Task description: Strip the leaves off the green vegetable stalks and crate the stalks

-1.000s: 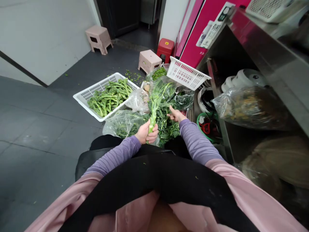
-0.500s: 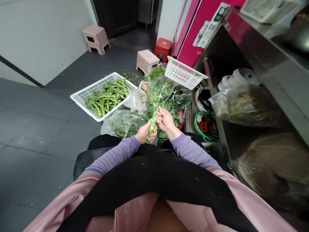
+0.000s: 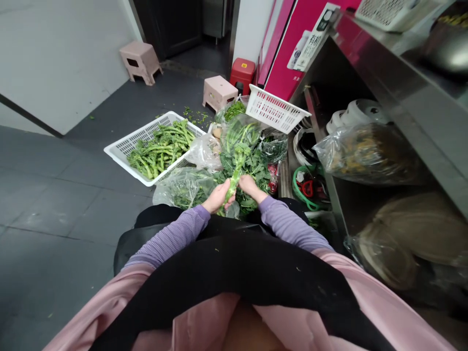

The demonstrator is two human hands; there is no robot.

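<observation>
A green broccoli stem [image 3: 236, 170] with a small floret head points away from me, its lower end gripped by my left hand [image 3: 218, 196]. Close against the right side of the stem is my right hand [image 3: 248, 186], its fingers curled; whatever they may hold is hidden. Loose green leaves [image 3: 256, 168] lie beneath and beyond both hands. To the left, a white slotted basket [image 3: 120, 155] holds a pile of similar green stems [image 3: 161, 146]. A clear plastic bag with greens [image 3: 185, 187] lies between the basket and my lap.
A white basket [image 3: 276, 111] is tilted behind the leaves. Pink stools [image 3: 219, 92] and a red bin [image 3: 243, 73] stand farther back. At the right, a metal shelf [image 3: 402, 73] holds bagged food [image 3: 365, 151], with a green basket [image 3: 305, 187] beside it.
My right hand has moved slightly down along the stem, with its fingers now mostly turned out of sight. The floret end now shows more clearly above the leaves. The view has shifted slightly.
</observation>
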